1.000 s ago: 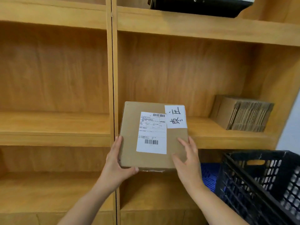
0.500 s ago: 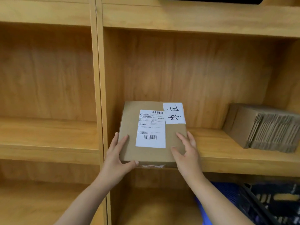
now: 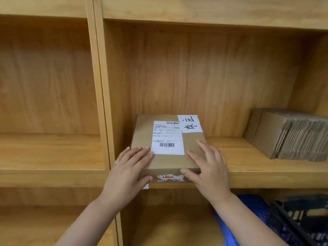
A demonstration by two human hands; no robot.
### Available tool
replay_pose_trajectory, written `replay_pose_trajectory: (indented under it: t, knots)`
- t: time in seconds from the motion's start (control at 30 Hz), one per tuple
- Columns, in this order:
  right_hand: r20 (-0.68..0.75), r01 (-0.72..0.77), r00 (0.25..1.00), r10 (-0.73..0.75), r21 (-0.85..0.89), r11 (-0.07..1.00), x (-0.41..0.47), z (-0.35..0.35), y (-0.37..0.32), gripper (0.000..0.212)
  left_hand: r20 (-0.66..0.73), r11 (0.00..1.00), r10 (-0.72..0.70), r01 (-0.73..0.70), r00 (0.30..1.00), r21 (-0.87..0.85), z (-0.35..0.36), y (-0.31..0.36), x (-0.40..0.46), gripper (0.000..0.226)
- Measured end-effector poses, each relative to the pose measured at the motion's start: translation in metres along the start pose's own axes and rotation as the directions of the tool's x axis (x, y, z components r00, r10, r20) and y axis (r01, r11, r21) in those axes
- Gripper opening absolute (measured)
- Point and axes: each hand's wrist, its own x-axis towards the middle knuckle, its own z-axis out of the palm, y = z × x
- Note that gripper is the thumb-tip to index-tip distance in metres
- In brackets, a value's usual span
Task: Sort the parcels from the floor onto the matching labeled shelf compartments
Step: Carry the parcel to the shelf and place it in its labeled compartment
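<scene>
A flat brown cardboard parcel [image 3: 167, 162] lies on the middle shelf board [image 3: 248, 167] of the right-hand compartment, against the left divider. It carries a white shipping label with barcodes and a white handwritten slip at its far right corner. My left hand [image 3: 127, 173] rests on the parcel's near left corner, fingers flat on top, thumb on the front face. My right hand [image 3: 207, 167] grips the near right corner the same way. A small white tag shows on the shelf edge under my left hand, mostly hidden.
A stack of folded cardboard boxes [image 3: 291, 134] stands at the right end of the same shelf. The wooden divider [image 3: 101, 96] separates the left compartment. Below right are a blue item [image 3: 248, 219] and a black plastic crate [image 3: 301, 222].
The parcel has gone from held in front of the shelf edge to resting flat on the shelf board. Both hands moved forward with it, and my view shifted closer and lower.
</scene>
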Motion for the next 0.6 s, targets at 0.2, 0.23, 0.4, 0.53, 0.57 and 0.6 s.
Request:
replay_pose_trajectory:
  t: [0.2, 0.23, 0.4, 0.53, 0.57, 0.6]
  knots:
    - [-0.065, 0.019, 0.998, -0.023, -0.057, 0.998, 0.000, 0.007, -0.004, 0.056, -0.075, 0.998, 0.047, -0.043, 0.996, 0.053, -0.001, 0.004, 0.005, 0.061]
    - [-0.082, 0.015, 0.996, -0.019, -0.045, 0.999, 0.001, 0.008, -0.005, 0.054, -0.079, 0.997, 0.051, -0.047, 0.996, 0.055, -0.001, 0.003, 0.006, 0.061]
    - [-0.090, 0.012, 0.996, -0.014, -0.026, 1.000, 0.011, 0.016, -0.008, 0.051, -0.057, 0.995, 0.059, -0.054, 0.997, 0.089, -0.001, -0.002, 0.015, 0.067]
    - [-0.048, -0.009, 0.999, 0.007, -0.034, 0.999, 0.022, 0.024, -0.010, 0.051, -0.034, 0.992, 0.028, -0.024, 0.999, 0.125, 0.000, -0.006, 0.023, 0.068]
    - [-0.026, -0.018, 1.000, 0.017, -0.040, 0.999, 0.025, 0.026, -0.012, 0.051, -0.029, 0.991, 0.022, -0.018, 0.999, 0.131, 0.002, -0.007, 0.025, 0.067]
    - [-0.005, -0.029, 1.000, 0.029, -0.044, 0.999, 0.028, 0.028, -0.013, 0.052, -0.026, 0.991, 0.017, -0.013, 1.000, 0.132, 0.003, -0.008, 0.026, 0.067]
